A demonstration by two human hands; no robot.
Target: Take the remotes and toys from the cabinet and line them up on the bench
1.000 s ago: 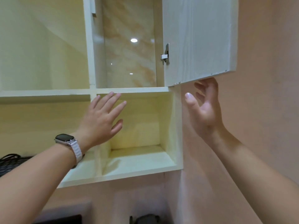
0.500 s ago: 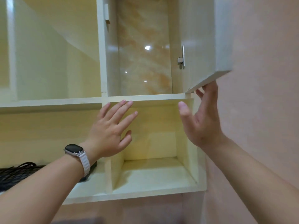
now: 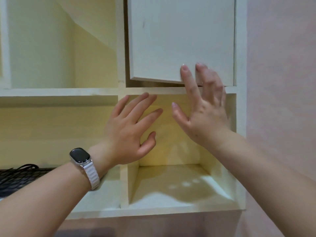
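A pale wall cabinet (image 3: 95, 91) fills the view. Its upper right door (image 3: 179, 36) is almost closed, with a thin gap along the left and bottom edges. My right hand (image 3: 203, 108) is raised with straight fingers, and its fingertips press on the door's lower right part. My left hand (image 3: 131, 132), a watch on its wrist, hovers open in front of the lower right compartment (image 3: 171, 182). That compartment shows a bare floor. No remotes or toys are in sight.
A black keyboard with a cable (image 3: 20, 177) lies in the lower left compartment. The upper left compartment (image 3: 59, 48) stands open. A pink wall (image 3: 282, 82) runs along the cabinet's right side.
The upper right door swung from wide open to nearly closed, pushed by my right hand, which moved from under the door's edge onto its front. My left hand stayed hovering.
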